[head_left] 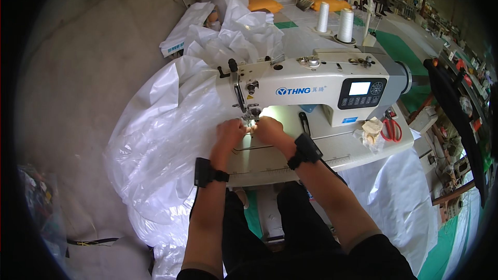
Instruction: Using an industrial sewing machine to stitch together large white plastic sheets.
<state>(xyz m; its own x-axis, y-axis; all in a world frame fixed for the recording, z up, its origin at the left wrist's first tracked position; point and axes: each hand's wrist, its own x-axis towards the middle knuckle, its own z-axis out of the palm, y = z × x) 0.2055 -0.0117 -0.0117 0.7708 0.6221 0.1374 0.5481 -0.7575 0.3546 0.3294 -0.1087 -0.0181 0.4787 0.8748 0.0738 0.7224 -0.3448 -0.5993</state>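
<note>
A white industrial sewing machine (311,80) stands in front of me with its needle area lit. My left hand (231,131) is closed just left of the needle. Close beside it, my right hand (270,130) is closed to the right of the needle. The fingertips of both hands meet near the presser foot (253,119), and whatever they pinch is too small or hidden to make out. A large crumpled sheet of shiny white plastic-like fabric (155,135) lies left of the machine and hangs down past my left arm.
Right of the hands lie a small black tool (304,123), a crumpled beige scrap (372,129) and red-handled scissors (391,128). Two white thread cones (345,26) stand behind the machine. More white sheeting (389,197) hangs below the table at right.
</note>
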